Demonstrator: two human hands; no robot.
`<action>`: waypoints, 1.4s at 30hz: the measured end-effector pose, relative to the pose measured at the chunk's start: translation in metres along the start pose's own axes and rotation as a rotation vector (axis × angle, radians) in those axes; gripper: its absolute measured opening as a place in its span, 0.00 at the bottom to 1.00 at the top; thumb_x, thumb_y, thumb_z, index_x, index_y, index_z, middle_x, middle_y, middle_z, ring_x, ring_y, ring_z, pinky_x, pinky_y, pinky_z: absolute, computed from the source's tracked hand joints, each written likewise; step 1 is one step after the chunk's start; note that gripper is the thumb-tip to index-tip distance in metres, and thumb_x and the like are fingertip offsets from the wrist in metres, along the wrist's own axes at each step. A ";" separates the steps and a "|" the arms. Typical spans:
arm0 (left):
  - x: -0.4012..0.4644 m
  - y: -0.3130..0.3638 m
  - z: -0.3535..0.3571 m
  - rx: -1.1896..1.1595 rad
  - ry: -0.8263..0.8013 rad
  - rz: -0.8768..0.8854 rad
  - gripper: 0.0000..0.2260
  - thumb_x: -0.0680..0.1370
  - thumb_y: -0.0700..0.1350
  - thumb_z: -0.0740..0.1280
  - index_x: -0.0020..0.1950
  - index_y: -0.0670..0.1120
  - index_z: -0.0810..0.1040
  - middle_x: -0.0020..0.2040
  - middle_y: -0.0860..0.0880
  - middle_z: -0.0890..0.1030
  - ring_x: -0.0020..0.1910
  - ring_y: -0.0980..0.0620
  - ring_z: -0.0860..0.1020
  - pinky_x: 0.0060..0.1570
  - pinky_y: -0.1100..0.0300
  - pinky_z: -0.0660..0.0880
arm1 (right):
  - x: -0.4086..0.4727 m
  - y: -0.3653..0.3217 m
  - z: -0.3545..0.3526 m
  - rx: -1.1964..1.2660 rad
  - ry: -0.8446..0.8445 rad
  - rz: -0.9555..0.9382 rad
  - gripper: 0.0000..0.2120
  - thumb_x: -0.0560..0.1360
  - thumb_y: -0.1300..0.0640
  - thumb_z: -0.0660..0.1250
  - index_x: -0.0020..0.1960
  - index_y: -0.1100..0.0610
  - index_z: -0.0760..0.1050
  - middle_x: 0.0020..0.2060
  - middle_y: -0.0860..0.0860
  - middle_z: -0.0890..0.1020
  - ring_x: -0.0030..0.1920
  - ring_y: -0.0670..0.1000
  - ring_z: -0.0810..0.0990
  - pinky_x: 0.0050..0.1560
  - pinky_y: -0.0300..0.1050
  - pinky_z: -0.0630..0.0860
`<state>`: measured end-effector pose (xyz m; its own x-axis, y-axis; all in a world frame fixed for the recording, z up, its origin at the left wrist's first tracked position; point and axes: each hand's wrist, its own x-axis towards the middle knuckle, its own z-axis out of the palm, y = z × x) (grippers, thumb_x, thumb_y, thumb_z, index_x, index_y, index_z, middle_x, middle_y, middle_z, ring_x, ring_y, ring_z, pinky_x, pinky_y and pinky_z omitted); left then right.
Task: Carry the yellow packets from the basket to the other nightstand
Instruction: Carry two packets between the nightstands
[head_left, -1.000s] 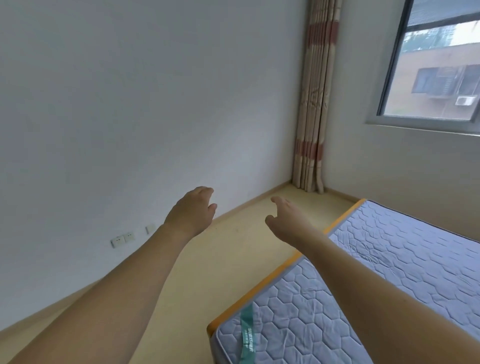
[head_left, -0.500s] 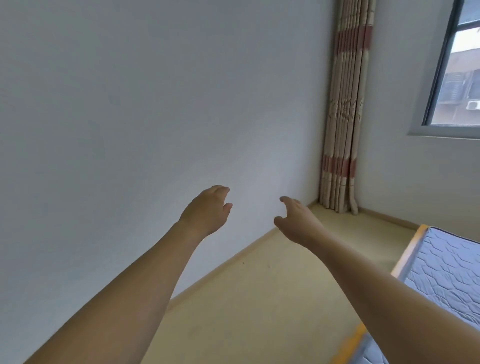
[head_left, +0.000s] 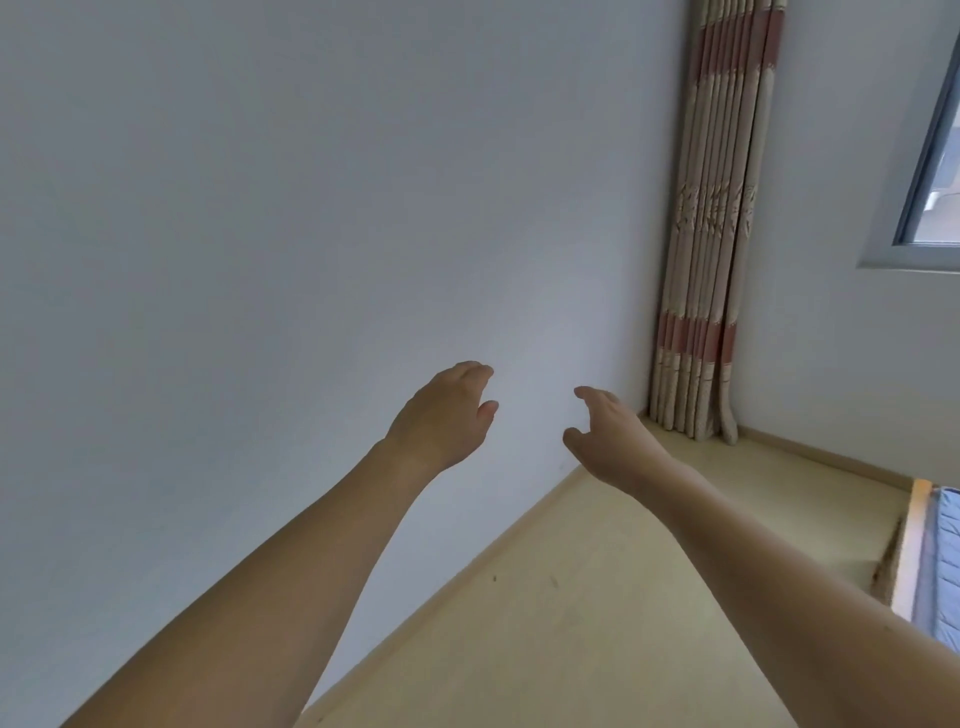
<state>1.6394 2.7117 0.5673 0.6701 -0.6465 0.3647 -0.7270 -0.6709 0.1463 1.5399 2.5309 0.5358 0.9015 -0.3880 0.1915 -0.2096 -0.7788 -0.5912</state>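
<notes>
I'm holding both arms out toward the wall (head_left: 260, 208): left hand (head_left: 441, 415) at 11 o'clock, right hand (head_left: 613, 441) at 1 o'clock, both grips relaxed, carrying nothing. Basket, packets and nightstand aren't showing. I'm expecting light, crinkly, slippery packets, so I'm planning to pinch their edges.

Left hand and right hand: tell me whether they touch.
Apart. The head view shows bare wall between the left hand and the right hand, both empty.

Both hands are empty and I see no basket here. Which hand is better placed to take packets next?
Neither clearly: left hand and right hand both reach forward, open and level.
</notes>
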 end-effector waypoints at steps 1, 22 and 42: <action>0.023 -0.008 0.003 0.006 -0.003 0.017 0.21 0.83 0.49 0.57 0.76 0.46 0.63 0.76 0.51 0.64 0.74 0.51 0.64 0.69 0.56 0.63 | 0.024 0.002 0.001 0.006 0.004 -0.004 0.29 0.78 0.56 0.59 0.78 0.57 0.55 0.77 0.51 0.58 0.73 0.51 0.63 0.68 0.44 0.62; 0.522 -0.065 0.192 -0.088 -0.041 0.338 0.21 0.83 0.48 0.58 0.75 0.44 0.64 0.75 0.49 0.65 0.73 0.50 0.64 0.67 0.55 0.64 | 0.435 0.172 -0.030 -0.085 0.152 0.307 0.30 0.77 0.57 0.60 0.77 0.58 0.56 0.76 0.54 0.60 0.76 0.52 0.58 0.72 0.47 0.58; 0.953 0.268 0.419 -0.288 -0.095 0.707 0.20 0.81 0.45 0.62 0.72 0.39 0.68 0.71 0.42 0.72 0.70 0.45 0.69 0.71 0.52 0.65 | 0.658 0.546 -0.263 -0.163 0.406 0.659 0.28 0.79 0.55 0.59 0.77 0.56 0.58 0.75 0.53 0.63 0.70 0.53 0.68 0.68 0.46 0.64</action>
<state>2.1462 1.7635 0.5684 0.0315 -0.9238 0.3817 -0.9890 0.0265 0.1458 1.9194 1.7204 0.5453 0.3698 -0.9198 0.1314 -0.7337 -0.3759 -0.5661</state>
